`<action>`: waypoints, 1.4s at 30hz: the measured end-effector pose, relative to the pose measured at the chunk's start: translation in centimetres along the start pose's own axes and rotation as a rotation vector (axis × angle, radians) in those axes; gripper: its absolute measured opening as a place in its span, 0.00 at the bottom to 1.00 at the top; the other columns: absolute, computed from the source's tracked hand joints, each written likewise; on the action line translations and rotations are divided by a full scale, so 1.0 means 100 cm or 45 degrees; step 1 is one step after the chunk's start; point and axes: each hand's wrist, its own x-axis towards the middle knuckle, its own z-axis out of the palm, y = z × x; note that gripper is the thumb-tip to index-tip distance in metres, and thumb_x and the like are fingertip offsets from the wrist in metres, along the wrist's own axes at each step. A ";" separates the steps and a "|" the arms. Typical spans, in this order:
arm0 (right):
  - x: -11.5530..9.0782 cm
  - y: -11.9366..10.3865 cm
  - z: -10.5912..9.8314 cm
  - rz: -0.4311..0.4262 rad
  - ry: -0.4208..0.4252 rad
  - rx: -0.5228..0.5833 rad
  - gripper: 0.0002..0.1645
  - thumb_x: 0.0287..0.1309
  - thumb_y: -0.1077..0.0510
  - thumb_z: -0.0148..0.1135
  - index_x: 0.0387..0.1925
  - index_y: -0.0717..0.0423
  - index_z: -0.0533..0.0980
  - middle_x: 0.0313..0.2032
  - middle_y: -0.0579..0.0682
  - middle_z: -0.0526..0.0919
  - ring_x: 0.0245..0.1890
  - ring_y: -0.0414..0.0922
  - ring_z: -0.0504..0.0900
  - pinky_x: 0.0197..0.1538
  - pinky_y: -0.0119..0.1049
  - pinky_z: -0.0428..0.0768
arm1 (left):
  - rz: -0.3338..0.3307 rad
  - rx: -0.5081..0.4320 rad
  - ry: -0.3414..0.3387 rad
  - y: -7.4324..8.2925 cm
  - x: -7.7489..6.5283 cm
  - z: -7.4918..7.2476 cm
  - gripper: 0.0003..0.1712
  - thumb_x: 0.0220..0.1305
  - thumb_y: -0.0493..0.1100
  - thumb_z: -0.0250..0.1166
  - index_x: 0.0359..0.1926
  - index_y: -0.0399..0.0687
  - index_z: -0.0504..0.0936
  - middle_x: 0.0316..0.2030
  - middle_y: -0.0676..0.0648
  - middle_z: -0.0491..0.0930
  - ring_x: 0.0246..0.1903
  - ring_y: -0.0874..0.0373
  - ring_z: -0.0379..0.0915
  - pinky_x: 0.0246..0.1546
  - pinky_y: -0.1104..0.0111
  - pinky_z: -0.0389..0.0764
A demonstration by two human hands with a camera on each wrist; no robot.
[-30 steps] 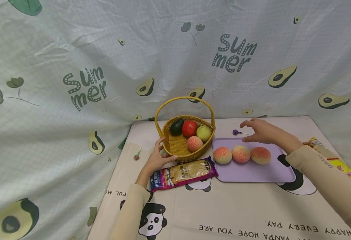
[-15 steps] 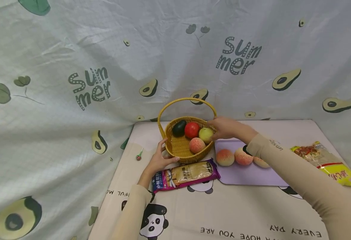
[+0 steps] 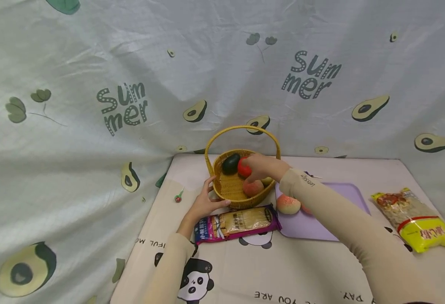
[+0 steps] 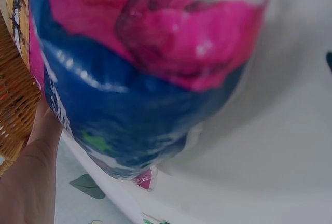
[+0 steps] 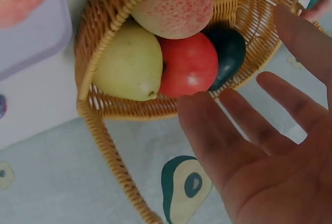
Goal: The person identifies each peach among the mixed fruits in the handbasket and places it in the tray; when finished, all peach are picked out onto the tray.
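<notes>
A yellow wicker basket [image 3: 231, 185] with a tall handle holds a dark green avocado-like fruit [image 5: 227, 55], a smooth red round fruit [image 5: 189, 66], a yellow-green pear-like fruit [image 5: 127, 66] and a peach [image 5: 176, 6]. My right hand [image 3: 262, 166] reaches in over the basket's right side, fingers extended. In the right wrist view, its fingertips overlap the red fruit's edge, and nothing is in the palm. At the basket's near left, my left hand [image 3: 203, 203] rests on the outer wall with thumb and fingers spread; the left wrist view hides its fingertips behind a package.
A purple noodle package [image 3: 237, 223] lies in front of the basket. To the right, a lilac tray [image 3: 310, 230] bears peaches [image 3: 288, 204], partly hidden by my sleeve. A yellow food bag [image 3: 416, 219] lies far right, one lollipop [image 3: 178, 197] at left, another [image 3: 311, 174] behind the tray.
My right hand has moved left from above the tray, across the basket's right rim, to over the fruit. My left hand stays at the basket. The head view has shifted slightly.
</notes>
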 end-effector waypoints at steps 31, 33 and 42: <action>0.020 0.001 0.035 0.137 -0.102 -0.067 0.19 0.58 0.62 0.70 0.52 0.51 0.81 0.53 0.51 0.84 0.51 0.48 0.81 0.57 0.49 0.81 | 0.016 0.060 -0.034 0.001 0.001 0.005 0.60 0.64 0.50 0.76 0.83 0.58 0.44 0.78 0.27 0.51 0.61 0.32 0.79 0.59 0.49 0.85; 0.020 -0.001 0.036 0.135 -0.079 -0.068 0.17 0.57 0.62 0.71 0.48 0.49 0.81 0.51 0.50 0.85 0.47 0.48 0.80 0.54 0.49 0.82 | 0.017 0.068 -0.036 0.000 0.001 0.003 0.60 0.64 0.52 0.76 0.83 0.57 0.43 0.78 0.26 0.51 0.60 0.32 0.80 0.59 0.49 0.85; 0.026 -0.006 0.041 0.098 -0.055 -0.054 0.25 0.57 0.66 0.72 0.56 0.49 0.82 0.53 0.50 0.84 0.41 0.48 0.79 0.44 0.44 0.81 | -0.003 0.057 -0.002 0.001 -0.002 -0.001 0.57 0.64 0.48 0.76 0.82 0.66 0.46 0.79 0.27 0.51 0.61 0.33 0.80 0.61 0.49 0.84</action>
